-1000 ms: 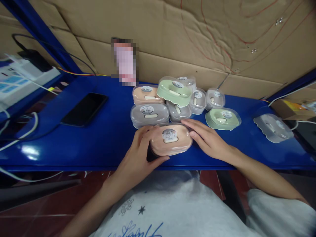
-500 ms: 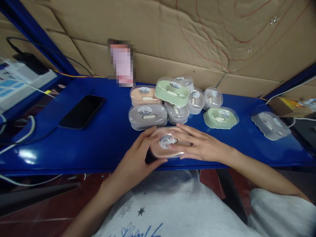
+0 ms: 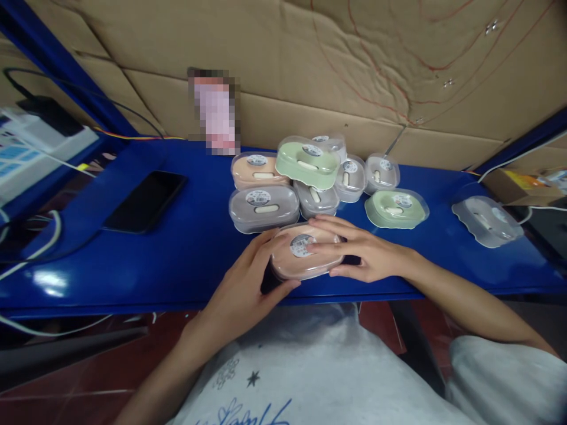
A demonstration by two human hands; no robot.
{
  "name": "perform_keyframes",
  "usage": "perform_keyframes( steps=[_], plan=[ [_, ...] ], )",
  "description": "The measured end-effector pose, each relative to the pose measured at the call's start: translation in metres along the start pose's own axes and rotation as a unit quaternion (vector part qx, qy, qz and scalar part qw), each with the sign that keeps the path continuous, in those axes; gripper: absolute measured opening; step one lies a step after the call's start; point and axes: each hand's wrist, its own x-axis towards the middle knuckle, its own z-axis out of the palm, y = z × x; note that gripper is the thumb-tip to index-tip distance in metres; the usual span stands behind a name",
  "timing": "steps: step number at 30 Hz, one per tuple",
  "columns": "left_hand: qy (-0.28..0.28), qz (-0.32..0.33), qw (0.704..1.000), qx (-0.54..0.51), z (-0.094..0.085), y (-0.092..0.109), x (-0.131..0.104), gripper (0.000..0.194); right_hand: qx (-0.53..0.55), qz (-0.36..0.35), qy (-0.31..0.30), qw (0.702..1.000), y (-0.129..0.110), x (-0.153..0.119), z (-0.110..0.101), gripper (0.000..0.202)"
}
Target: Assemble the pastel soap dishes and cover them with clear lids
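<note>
A pink oval plastic box with a clear lid and a round printed label (image 3: 292, 258) sits at the front of the blue table. Around its left end my left hand (image 3: 248, 277) is closed, thumb along the near edge and fingers at the far side. My right hand (image 3: 370, 251) grips the right end, with thumb near the front edge and one finger across the lid by the label. Just behind stand a grey box (image 3: 266, 219), another grey box (image 3: 325, 208), an orange box (image 3: 241, 172) and a green box (image 3: 305, 170) resting on top of others.
More boxes stand behind and to the right: grey ones (image 3: 352, 186) (image 3: 385, 180), a green one (image 3: 398, 219) and a clear-lidded grey one (image 3: 487, 221). A black phone (image 3: 144, 202) and cables lie left on the blue table (image 3: 190, 265). Cardboard (image 3: 283, 53) backs the table.
The fingers of my right hand have shifted toward the right end of the pink box, baring more of its lid. My left hand keeps its hold.
</note>
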Motion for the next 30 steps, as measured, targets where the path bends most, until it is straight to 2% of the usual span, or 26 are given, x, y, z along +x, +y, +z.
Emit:
perform_keyframes(
  steps=[6,9,11,14,16,19,21,23,24,25,26,28,30],
  plan=[
    [-0.002,0.001,1.0,-0.009,-0.002,0.0,0.0,0.068,-0.073,0.018,-0.007,0.997,0.001,-0.001,0.008,0.069],
    [-0.008,0.004,1.0,-0.001,-0.001,-0.001,-0.001,0.074,-0.106,-0.009,0.022,0.994,-0.003,-0.002,0.009,0.072],
    [-0.006,0.009,1.0,0.001,0.0,-0.002,-0.002,0.078,-0.114,-0.04,0.053,0.991,-0.01,-0.003,0.001,0.073],
    [0.019,0.019,0.999,-0.021,-0.001,0.0,-0.007,0.08,-0.154,-0.023,0.138,0.978,-0.02,-0.013,-0.033,0.073],
    [0.044,0.032,0.998,-0.017,-0.009,0.004,-0.007,0.077,-0.213,0.045,0.234,0.947,-0.017,-0.029,-0.067,0.07],
    [0.081,0.09,0.989,0.087,-0.039,0.011,0.01,0.071,-0.308,0.201,0.356,0.859,0.014,-0.065,-0.115,0.061],
    [0.106,0.133,0.97,0.172,-0.066,0.011,0.037,0.067,-0.34,0.327,0.376,0.798,0.048,-0.092,-0.136,0.057],
    [0.097,0.156,0.961,0.208,-0.089,0.003,0.072,0.06,-0.344,0.469,0.383,0.717,0.08,-0.116,-0.145,0.057],
    [0.083,0.153,0.963,0.206,-0.098,-0.005,0.09,0.061,-0.331,0.521,0.374,0.692,0.093,-0.125,-0.145,0.058],
    [0.063,0.146,0.967,0.199,-0.103,-0.015,0.107,0.064,-0.316,0.556,0.361,0.678,0.103,-0.131,-0.143,0.058],
    [0.046,0.136,0.972,0.187,-0.106,-0.027,0.122,0.069,-0.301,0.574,0.344,0.679,0.11,-0.136,-0.14,0.057],
    [0.033,0.103,0.98,0.169,-0.105,-0.054,0.14,0.078,-0.281,0.57,0.304,0.71,0.115,-0.14,-0.135,0.052],
    [0.019,0.087,0.982,0.165,-0.098,-0.079,0.146,0.079,-0.27,0.552,0.261,0.744,0.111,-0.136,-0.133,0.043]
  ],
)
